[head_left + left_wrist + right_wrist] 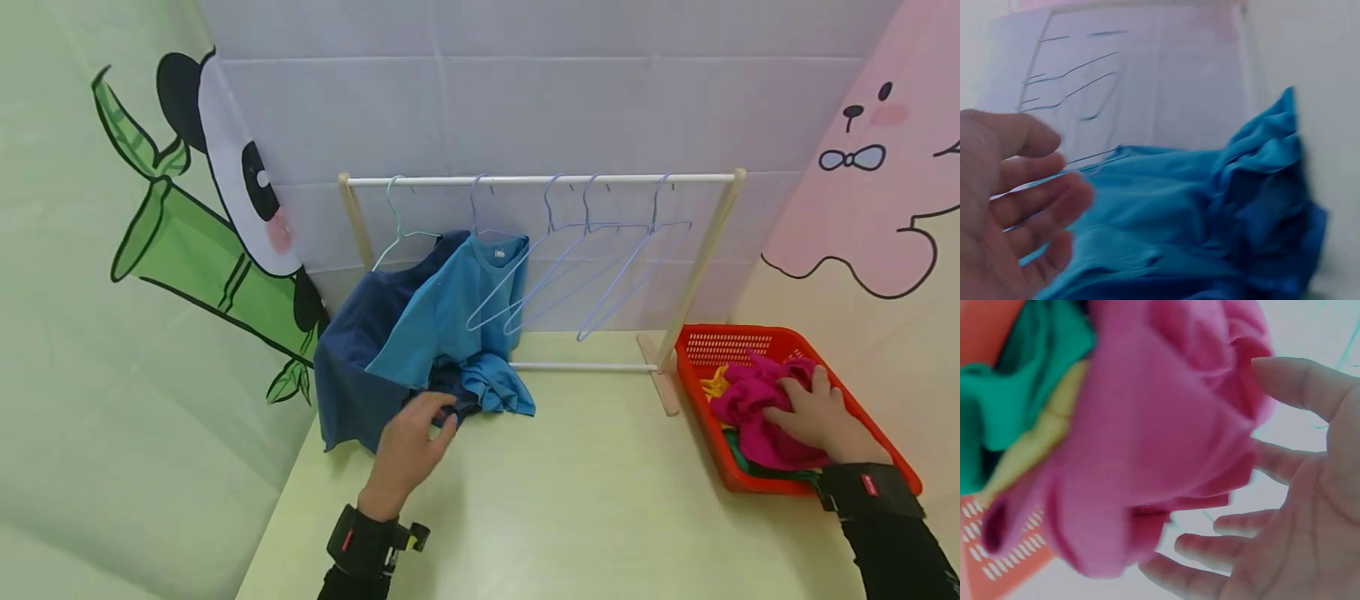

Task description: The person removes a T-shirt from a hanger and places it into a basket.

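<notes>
In the head view my right hand (817, 415) lies over a bunched magenta garment (772, 408) inside the red basket (798, 337). From the right wrist, its fingers are spread around the edge of the magenta cloth (1166, 425), the palm apart from it. My left hand (412, 446), fingers loosely bent with nothing in them, hovers in front of the hung clothes. A light blue T-shirt (468, 292) hangs on a hanger, one part bunched at its lower end. Behind and left of it hangs a dark blue garment (367, 342).
A rack with a white top rail (517, 180) stands at the back of the table. Several bare lavender hangers (581, 275) hang on its right half. Beneath the magenta cloth are yellow (716, 383) and green (738, 450) cloths. Printed curtains surround the table.
</notes>
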Demonstrator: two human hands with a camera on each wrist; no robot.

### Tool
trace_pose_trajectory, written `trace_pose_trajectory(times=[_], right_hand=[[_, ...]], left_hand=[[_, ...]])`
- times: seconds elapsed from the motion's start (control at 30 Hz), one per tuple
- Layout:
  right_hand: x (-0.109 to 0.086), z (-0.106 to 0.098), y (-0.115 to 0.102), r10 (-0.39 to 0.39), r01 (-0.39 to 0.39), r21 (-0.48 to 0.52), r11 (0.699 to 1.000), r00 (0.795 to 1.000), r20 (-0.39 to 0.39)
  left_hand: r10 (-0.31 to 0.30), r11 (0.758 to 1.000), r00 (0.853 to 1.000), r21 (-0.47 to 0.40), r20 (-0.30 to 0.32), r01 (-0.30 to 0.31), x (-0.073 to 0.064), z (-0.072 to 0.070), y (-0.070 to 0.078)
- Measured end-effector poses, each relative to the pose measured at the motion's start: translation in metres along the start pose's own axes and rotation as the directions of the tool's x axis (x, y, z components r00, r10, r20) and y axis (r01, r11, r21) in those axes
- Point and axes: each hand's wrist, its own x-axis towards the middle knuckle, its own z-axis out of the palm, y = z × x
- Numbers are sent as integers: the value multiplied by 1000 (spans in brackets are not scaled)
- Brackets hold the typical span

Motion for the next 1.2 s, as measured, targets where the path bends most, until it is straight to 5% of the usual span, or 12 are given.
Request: trace_pose_trajectory(times=[0.13, 0.3, 0.47, 0.7, 1.0, 1.2], right_hand=[[-8, -8, -13, 5, -5, -20, 1000, 999, -41], [-15, -12, -31, -39, 37, -26, 999, 997, -66], [-16, -12, -43, -45, 44, -18, 999, 997, -66], [-15, -7, -55, -94, 93, -10, 996, 993, -76], [-9, 3, -78, -169, 171, 27, 985, 984, -52], [-1, 9, -106, -272, 278, 109, 955, 960, -63]], left_hand=[[41, 999, 972, 13, -232, -39, 28, -24, -5], [3, 999, 958, 37, -288, 8, 58, -39, -10], [-72, 994, 964, 59, -257, 90, 84, -48, -12], [-214, 966, 969, 123, -120, 228, 109, -52, -10], [-164, 970, 986, 185, 36, 155, 123, -40, -4], [-108, 971, 994, 211, -33, 113, 124, -35, 1]])
